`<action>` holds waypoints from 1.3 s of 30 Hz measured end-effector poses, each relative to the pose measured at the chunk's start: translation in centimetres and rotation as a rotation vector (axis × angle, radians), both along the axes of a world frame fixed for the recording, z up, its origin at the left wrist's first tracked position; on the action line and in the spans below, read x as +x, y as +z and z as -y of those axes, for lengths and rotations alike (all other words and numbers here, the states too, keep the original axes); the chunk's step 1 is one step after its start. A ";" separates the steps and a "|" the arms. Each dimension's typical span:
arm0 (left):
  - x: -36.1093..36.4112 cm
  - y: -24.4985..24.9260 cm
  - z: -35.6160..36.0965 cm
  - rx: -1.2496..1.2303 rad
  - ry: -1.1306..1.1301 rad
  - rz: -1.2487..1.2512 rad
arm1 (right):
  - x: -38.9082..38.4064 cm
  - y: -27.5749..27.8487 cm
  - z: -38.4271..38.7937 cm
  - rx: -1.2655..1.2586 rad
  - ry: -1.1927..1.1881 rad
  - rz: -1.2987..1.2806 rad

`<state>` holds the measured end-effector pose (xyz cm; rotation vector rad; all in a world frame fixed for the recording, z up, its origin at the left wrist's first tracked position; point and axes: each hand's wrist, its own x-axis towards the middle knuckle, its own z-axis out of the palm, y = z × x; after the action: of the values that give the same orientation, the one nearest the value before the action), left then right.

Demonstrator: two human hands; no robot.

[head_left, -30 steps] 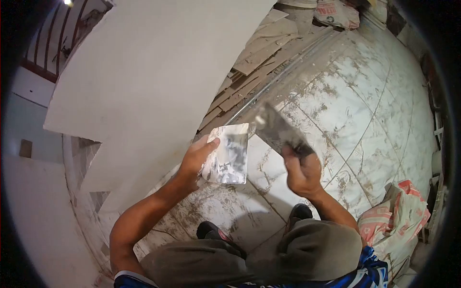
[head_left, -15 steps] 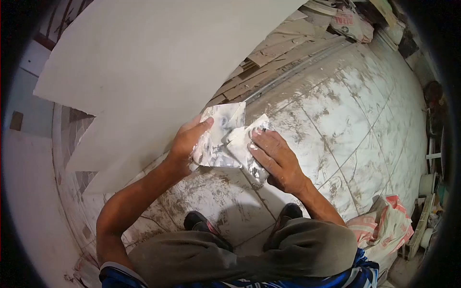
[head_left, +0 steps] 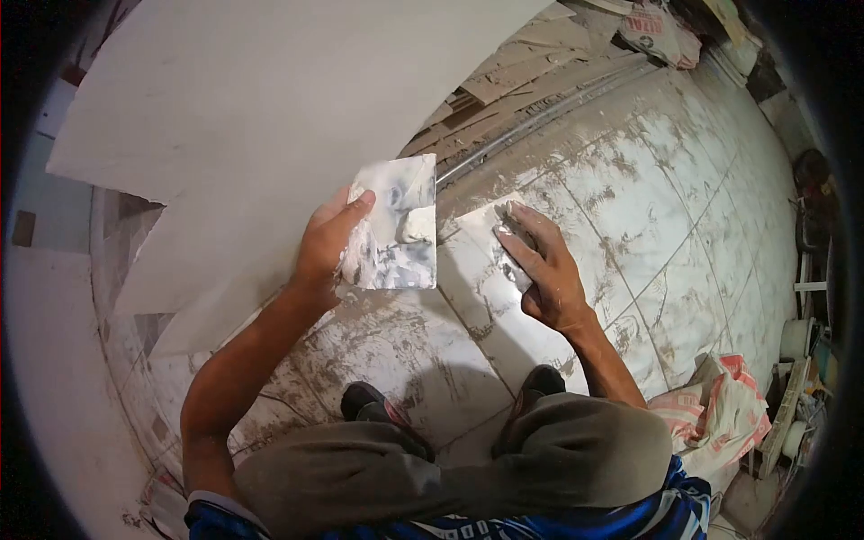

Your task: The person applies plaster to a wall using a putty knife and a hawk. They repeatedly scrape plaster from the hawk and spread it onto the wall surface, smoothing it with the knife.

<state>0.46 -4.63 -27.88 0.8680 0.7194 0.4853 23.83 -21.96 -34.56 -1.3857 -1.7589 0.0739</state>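
White tiled floor (head_left: 688,243), brown smears (head_left: 589,191)

At the lower right, a crumpled red-and-white sack (head_left: 727,407) is seen. The tiled floor (head_left: 668,247) is smeared with brown dirt. Farther off, flat boards (head_left: 515,74) are piled beside a metal bar (head_left: 533,122), near another printed sack (head_left: 661,36).

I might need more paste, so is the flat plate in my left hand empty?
Not empty: the plate in your left hand carries a pale lump near one edge, plus white smears.
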 end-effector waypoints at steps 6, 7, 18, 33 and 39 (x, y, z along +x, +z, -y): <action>-0.1 -0.7 -0.4 0.000 0.012 0.031 | 0.0 0.2 0.1 0.044 0.024 0.116; 0.0 -0.5 -0.3 0.001 0.014 0.015 | -0.1 0.2 0.1 0.039 0.023 0.112; -0.3 -1.7 -0.8 0.042 -0.048 0.024 | -0.1 0.4 0.2 0.018 0.029 0.058; -0.2 -1.6 -0.9 0.038 -0.006 -0.083 | -0.6 0.9 -0.2 0.037 0.047 0.055; -0.3 -1.4 -0.9 0.019 -0.036 -0.081 | -0.6 1.2 -0.1 0.039 0.043 0.041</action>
<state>0.15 -3.78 -29.32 0.9215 0.7733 0.4270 23.20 -21.83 -33.33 -1.3303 -1.8148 0.0342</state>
